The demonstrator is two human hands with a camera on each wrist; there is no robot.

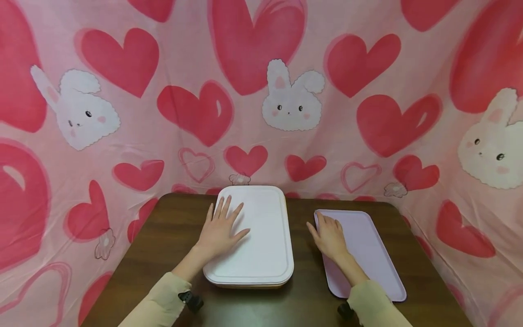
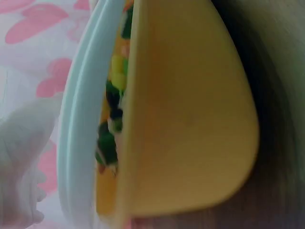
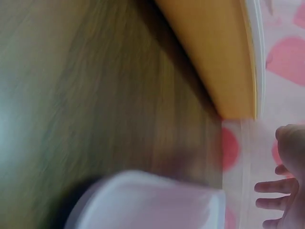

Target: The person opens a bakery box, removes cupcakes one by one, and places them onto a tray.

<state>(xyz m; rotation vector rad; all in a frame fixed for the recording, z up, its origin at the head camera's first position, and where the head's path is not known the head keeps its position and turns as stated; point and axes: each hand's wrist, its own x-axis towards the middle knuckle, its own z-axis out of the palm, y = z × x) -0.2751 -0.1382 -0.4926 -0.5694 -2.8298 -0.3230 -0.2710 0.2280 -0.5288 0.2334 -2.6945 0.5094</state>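
Note:
My left hand (image 1: 218,234), fingers spread, is over the left part of a white lid (image 1: 261,236). The lid lies on a yellow-orange box (image 2: 190,109); in the left wrist view a gap between lid and rim shows small green, yellow and dark pieces (image 2: 108,145) inside. The left thumb and fingers (image 2: 28,129) appear beside the lid there. My right hand (image 1: 332,238) is over the left side of a light purple tray (image 1: 367,245), holding nothing. Its fingers (image 3: 274,202) are apart and fairly straight in the right wrist view.
Box and tray stand side by side on a dark wooden table (image 1: 163,254), with a strip of wood between them. A pink cloth (image 1: 245,150) with hearts and rabbits hangs behind and at both sides. A dark strap (image 1: 190,301) is on the left wrist.

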